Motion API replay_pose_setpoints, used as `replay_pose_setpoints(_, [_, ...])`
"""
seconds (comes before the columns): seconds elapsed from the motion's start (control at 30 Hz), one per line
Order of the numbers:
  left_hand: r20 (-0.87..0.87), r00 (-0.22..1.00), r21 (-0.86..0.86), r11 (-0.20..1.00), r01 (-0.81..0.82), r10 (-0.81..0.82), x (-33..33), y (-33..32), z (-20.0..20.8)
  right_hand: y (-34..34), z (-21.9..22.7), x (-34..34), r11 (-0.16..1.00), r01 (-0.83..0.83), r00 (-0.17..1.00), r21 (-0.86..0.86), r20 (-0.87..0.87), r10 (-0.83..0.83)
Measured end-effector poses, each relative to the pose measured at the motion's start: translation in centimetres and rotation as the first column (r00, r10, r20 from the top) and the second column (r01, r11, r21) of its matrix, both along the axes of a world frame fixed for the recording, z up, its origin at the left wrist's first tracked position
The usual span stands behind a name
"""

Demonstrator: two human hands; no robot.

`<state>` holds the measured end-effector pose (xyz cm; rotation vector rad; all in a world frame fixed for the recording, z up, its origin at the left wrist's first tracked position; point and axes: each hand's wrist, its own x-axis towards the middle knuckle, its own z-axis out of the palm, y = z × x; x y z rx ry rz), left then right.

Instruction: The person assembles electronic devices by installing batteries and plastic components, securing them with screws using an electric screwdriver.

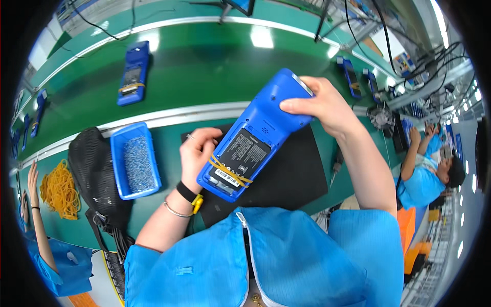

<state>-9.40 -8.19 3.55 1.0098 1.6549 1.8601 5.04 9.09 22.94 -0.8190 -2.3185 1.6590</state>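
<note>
A blue handheld terminal (279, 110) is held up at a slant over a black mat (296, 174), its back toward me. My right hand (319, 105) grips its upper end, thumb on the back face. In the open compartment sits a black battery (245, 151), and a yellow rubber band (227, 173) loops round the lower end. Beside the terminal's left edge is my left hand (197, 151), fingers curled in. Whether those fingers hold anything is hidden. That wrist wears a black band with a yellow piece and a bangle.
Left of the mat stand a blue tray (115, 153) of small screws, a black mesh bag (92, 163) and a heap of yellow rubber bands (60, 192). Another terminal (134, 71) lies on the green conveyor (204, 66). Co-workers sit at both sides; one's hand (33, 181) shows left.
</note>
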Motion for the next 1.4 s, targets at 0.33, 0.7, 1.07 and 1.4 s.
replay_pose_setpoints(0.33, [-0.195,0.979,-0.125,0.992,0.033,-0.057,0.7,0.2,1.4,4.7,-11.2,0.2,0.934,0.097,0.995,0.343,-0.013,-0.099])
replay_pose_setpoints(0.7, [-0.325,0.934,-0.152,0.983,0.103,-0.148,1.0,0.0,2.6,1.8,-13.1,19.5,0.205,0.478,0.666,0.854,-0.2,-0.719])
replay_pose_setpoints(1.07, [-0.689,0.539,-0.424,0.873,0.241,-0.484,4.8,-3.2,5.0,5.1,-14.4,21.3,0.536,0.555,0.543,0.636,0.211,-0.813])
replay_pose_setpoints(1.4, [-0.7,0.652,-0.321,0.944,0.079,-0.293,10.0,-2.3,4.0,0.5,-8.7,17.5,0.897,0.186,0.396,-0.401,-0.805,-0.442])
